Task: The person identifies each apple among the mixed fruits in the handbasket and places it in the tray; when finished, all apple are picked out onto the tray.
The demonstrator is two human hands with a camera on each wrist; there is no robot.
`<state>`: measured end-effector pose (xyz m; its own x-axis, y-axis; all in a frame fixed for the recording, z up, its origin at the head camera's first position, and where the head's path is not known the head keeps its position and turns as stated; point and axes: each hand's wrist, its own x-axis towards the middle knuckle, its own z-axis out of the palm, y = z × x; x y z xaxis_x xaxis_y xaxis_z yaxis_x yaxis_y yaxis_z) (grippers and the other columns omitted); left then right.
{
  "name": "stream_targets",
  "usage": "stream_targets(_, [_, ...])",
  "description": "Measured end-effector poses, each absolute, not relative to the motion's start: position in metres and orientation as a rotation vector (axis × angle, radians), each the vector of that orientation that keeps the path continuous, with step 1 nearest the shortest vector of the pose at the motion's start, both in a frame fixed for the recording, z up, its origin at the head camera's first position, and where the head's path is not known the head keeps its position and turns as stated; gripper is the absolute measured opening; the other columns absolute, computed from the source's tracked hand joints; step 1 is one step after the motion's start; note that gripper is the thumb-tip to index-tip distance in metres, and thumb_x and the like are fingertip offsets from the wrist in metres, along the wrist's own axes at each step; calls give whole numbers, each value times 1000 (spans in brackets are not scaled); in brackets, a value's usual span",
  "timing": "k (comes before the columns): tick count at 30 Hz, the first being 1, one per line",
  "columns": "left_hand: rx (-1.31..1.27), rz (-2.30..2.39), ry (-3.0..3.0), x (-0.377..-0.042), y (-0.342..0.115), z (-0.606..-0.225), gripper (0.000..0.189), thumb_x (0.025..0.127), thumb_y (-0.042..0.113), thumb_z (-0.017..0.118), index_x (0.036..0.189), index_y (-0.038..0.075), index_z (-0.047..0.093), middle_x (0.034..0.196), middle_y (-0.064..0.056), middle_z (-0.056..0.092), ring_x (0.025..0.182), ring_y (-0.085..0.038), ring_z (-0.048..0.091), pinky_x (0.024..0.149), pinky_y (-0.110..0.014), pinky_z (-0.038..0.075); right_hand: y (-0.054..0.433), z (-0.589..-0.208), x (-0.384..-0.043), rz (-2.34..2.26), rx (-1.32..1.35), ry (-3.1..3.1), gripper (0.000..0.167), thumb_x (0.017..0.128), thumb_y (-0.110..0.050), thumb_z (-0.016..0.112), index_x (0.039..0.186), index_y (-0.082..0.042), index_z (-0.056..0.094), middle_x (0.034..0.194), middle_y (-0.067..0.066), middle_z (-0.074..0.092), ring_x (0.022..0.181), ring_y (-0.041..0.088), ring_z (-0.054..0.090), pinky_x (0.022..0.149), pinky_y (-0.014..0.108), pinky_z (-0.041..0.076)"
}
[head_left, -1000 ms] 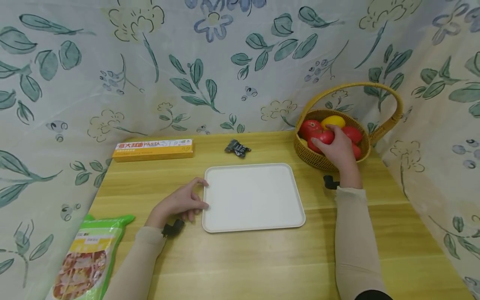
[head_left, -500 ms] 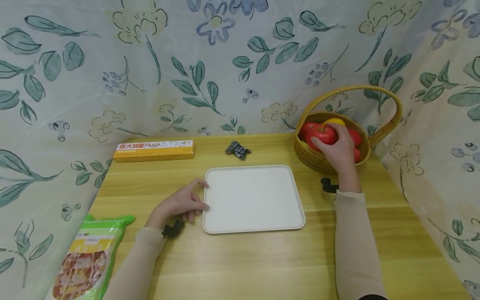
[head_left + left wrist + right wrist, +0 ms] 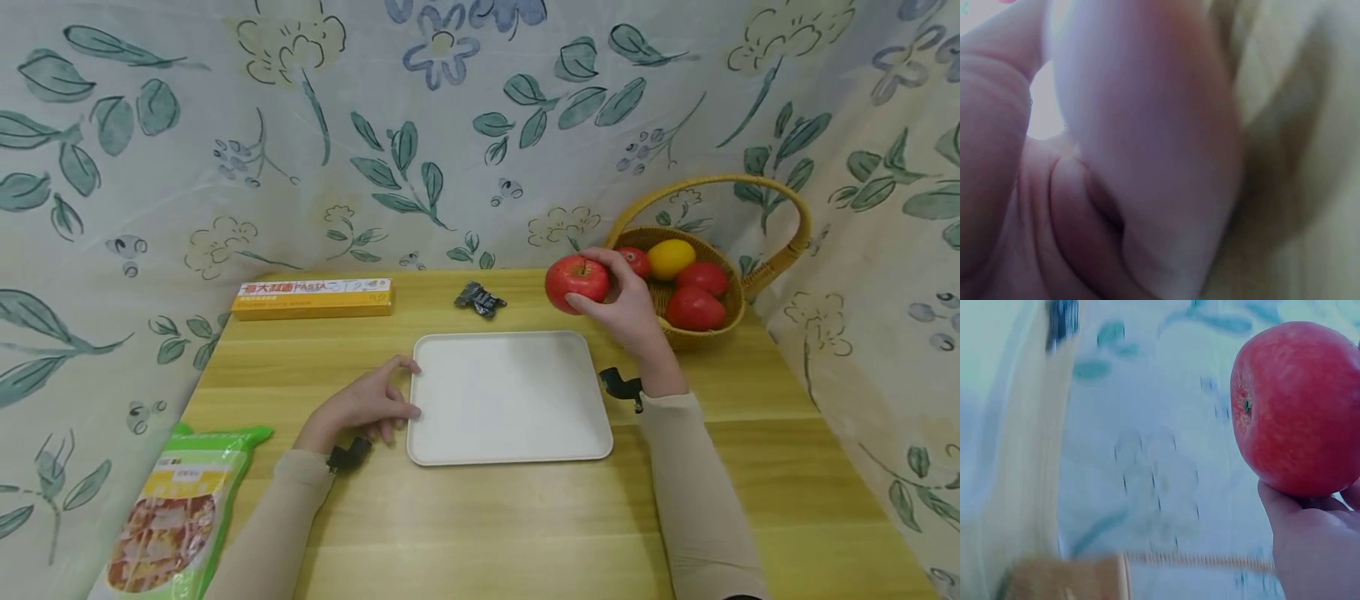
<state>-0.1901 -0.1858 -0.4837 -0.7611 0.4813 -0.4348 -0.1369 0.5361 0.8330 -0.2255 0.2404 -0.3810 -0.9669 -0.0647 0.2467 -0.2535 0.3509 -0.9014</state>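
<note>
The right hand (image 3: 630,307) held a red apple (image 3: 574,282) aloft near the far right corner of the white tray (image 3: 510,400), whose left rim the left hand (image 3: 362,402) touched, thumb and forefinger apart.

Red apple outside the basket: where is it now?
In the head view, the red apple is held in the right hand, just left of the basket and beyond the white tray.

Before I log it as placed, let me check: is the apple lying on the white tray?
No, the right hand grips the apple, and the white tray bears no fruit.
</note>
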Motion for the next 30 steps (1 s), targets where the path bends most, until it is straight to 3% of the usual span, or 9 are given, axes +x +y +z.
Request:
stream_targets(5, [269,1227,2126,-190,-186,-485,73,90,34,86,147,31,40,76,-10,72,50,-22,68,44,-28,50,202,-393,-224,1848,373,-2477,67,91,-5,81,150,-10,49,159,10,45,144,32,49,117,54,49])
stream_targets(8, [268,1222,2129,-189,-186,-486,74,90,34,86,147,30,40,76,-10,72,50,-22,68,44,-28,51,177,-403,-222,1911,419,-2536,67,91,-7,82,150,-12,50,158,13,46,143,37,50,114,58,51])
stream_targets(18, [240,1203,2141,-190,-186,-488,74,89,35,88,145,31,41,77,-10,73,50,-23,68,46,-28,53,110,-445,-232,1970,478,-2764,67,88,-20,87,147,-23,55,153,8,53,140,34,51,112,53,54])
stream_targets(30, [301,1237,2111,-190,-187,-486,67,90,34,86,140,26,42,75,-9,72,49,-22,68,43,-27,49,93,-472,-236,1926,456,-2881,70,85,-26,89,146,-26,55,149,5,56,137,31,54,111,49,55])
